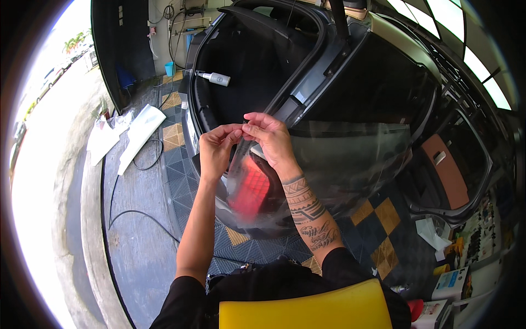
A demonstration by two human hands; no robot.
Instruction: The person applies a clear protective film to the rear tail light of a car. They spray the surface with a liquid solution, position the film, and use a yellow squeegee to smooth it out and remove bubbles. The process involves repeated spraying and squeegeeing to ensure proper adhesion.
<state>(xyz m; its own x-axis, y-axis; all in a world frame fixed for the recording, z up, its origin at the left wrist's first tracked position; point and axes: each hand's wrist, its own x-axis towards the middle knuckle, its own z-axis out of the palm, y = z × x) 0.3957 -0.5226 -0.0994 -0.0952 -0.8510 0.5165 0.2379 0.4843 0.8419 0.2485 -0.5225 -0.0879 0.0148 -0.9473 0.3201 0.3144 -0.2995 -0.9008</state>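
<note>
My left hand (218,152) and my right hand (272,141) meet at the corner of a large clear film sheet (356,148), their thumbs and fingertips pinched together on it. The film hangs over the red tail light (250,189) and the dark rear side of a car, with creases in it. The car's open boot (255,55) lies beyond my hands, and a white spray bottle (218,79) rests on its left edge. Whether a small dark piece between my fingertips is film or something else, I cannot tell.
An open car door (446,170) is at the right, near cluttered boxes (449,285). White sheets (139,137) and a black hose (135,211) lie on the floor at the left, with a blue cup (170,69) farther back. A yellow object (304,307) fills the lower middle.
</note>
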